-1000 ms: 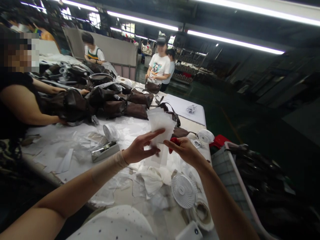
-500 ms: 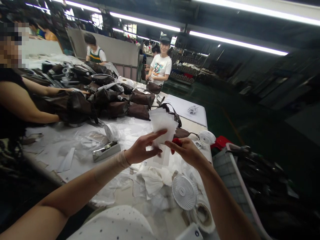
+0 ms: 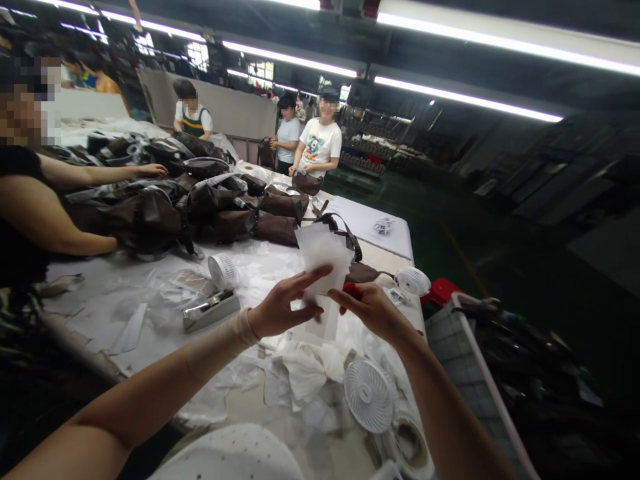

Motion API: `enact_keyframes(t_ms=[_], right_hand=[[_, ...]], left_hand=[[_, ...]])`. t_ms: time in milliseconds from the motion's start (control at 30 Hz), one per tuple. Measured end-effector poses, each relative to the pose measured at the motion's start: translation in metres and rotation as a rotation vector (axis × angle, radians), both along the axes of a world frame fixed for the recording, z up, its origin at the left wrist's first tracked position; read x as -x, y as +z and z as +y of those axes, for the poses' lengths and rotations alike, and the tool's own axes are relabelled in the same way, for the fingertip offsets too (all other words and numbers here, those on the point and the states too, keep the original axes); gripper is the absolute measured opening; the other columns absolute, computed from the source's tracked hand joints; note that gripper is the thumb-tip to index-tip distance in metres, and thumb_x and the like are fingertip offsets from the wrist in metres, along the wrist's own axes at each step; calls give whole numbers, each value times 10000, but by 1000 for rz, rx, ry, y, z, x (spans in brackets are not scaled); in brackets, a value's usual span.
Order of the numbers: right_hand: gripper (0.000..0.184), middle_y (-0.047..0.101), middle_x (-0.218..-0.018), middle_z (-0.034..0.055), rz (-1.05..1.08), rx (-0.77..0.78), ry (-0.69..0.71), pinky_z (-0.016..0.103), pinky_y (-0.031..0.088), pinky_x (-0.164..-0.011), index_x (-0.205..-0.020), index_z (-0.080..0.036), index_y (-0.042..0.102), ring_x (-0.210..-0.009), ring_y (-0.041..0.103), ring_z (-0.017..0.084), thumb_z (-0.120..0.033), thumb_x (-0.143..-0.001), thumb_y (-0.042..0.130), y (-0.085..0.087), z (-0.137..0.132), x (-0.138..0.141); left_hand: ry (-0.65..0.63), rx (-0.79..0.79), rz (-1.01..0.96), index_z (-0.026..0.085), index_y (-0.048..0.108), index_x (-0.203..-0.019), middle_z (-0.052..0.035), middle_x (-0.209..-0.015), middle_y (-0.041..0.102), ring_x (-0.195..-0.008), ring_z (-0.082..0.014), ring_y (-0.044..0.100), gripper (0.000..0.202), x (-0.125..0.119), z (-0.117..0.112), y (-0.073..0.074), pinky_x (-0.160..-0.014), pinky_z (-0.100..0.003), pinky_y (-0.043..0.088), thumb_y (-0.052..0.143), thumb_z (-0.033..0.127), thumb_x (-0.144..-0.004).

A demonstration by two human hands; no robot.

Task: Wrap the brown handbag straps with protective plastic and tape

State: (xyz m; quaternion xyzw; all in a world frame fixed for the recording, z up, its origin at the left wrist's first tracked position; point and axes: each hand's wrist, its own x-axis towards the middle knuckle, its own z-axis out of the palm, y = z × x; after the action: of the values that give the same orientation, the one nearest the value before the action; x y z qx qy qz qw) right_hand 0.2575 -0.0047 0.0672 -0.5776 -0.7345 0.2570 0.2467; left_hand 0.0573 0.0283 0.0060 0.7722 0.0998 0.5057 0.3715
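White sheet stands up between the hands at 12 o'clock, in about the same spot as a moment ago. The left hand has its fingers stretched across the sheet's lower part, the thumb below; whether they grip it, I cannot tell. The right hand curls its fingers closely round a small red object at the sheet's right edge. Farther off, at 11 o'clock, a co-worker in a pale blue shirt now stands clear of the person in a white T-shirt. At 10 o'clock, another co-worker's hand has moved up, above the dark brown bags.
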Motion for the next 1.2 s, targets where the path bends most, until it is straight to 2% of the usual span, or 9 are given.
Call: enact_keyframes(t_ms=[200, 467, 633, 767, 933, 1200], right_hand=[[541, 484, -489, -23, -11, -8, 16, 256, 310, -515, -580, -170, 621, -484, 418, 96, -657, -795, 528, 2, -2, 3], [539, 364, -457, -48, 57, -2, 25, 254, 273, -493, -540, -169, 585, -469, 343, 85, -643, -792, 542, -1, 0, 4], [530, 418, -469, -43, 36, 0, 10, 252, 285, -501, -579, -169, 601, -478, 382, 91, -646, -800, 529, 0, 1, 5], [533, 423, -478, -38, 26, -2, 27, 253, 302, -513, -569, -171, 586, -492, 397, 97, -646, -802, 525, 3, 1, 4], [523, 397, -473, -42, 38, 26, 40, 259, 282, -501, -550, -173, 564, -484, 354, 95, -636, -790, 548, 3, 1, 3], [550, 431, -492, -32, 91, 106, 43, 263, 255, -487, -585, -163, 601, -477, 337, 90, -668, -788, 520, -2, 6, -3]], left_hand=[[24, -4, 38, 220, 409, -1418, -173, -1266, 591, -652, -119, 695, 630, 0, -1, 1, -621, -214, 550, 643, 176, -834], [61, -41, 27, 240, 426, -1405, -181, -1331, 544, -646, -108, 691, 620, 2, -2, 4, -594, -197, 530, 648, 175, -829], [46, -31, 19, 217, 414, -1416, -166, -1246, 613, -645, -120, 694, 630, 0, -1, 6, -624, -217, 540, 645, 180, -832], [65, -66, 9, 216, 425, -1410, -151, -1191, 644, -614, -104, 674, 630, 0, 0, 6, -586, -204, 536, 654, 183, -825], [89, -118, -5, 232, 451, -1394, -175, -1300, 577, -606, -87, 655, 617, 0, -2, 6, -569, -194, 534, 660, 170, -816], [32, -74, 3, 248, 399, -1425, -193, -1354, 526, -649, -123, 699, 625, -1, -2, 8, -606, -218, 553, 627, 185, -847]])
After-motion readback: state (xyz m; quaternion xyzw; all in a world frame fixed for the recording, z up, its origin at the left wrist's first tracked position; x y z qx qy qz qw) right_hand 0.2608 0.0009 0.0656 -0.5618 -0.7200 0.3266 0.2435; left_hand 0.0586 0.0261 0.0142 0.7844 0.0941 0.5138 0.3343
